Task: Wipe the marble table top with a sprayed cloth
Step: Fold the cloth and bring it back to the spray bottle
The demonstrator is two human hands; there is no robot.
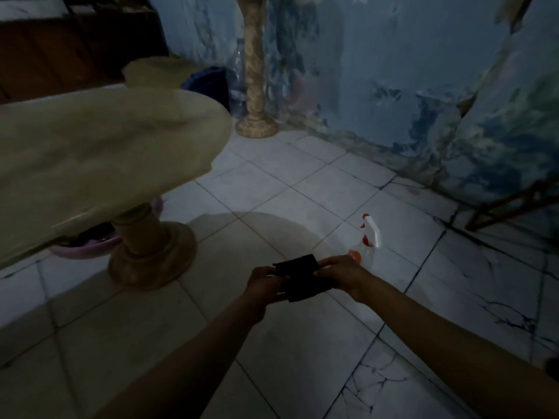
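Observation:
A dark folded cloth [304, 278] is held low over the tiled floor between both hands. My left hand [262, 282] pinches its left edge and my right hand [343, 275] pinches its right edge. The beige marble table top [99, 158] fills the left of the view, on a thick pedestal [148, 252]. A clear spray bottle [369, 240] with a white and red trigger head stands on the floor just beyond my right hand.
A purple basin [87, 247] sits under the table. A tall marble column stand [255, 86] rises at the back, with a large clear water jug [239, 77] beside it. A blue mottled wall runs along the right. A wooden frame [514, 204] leans at far right.

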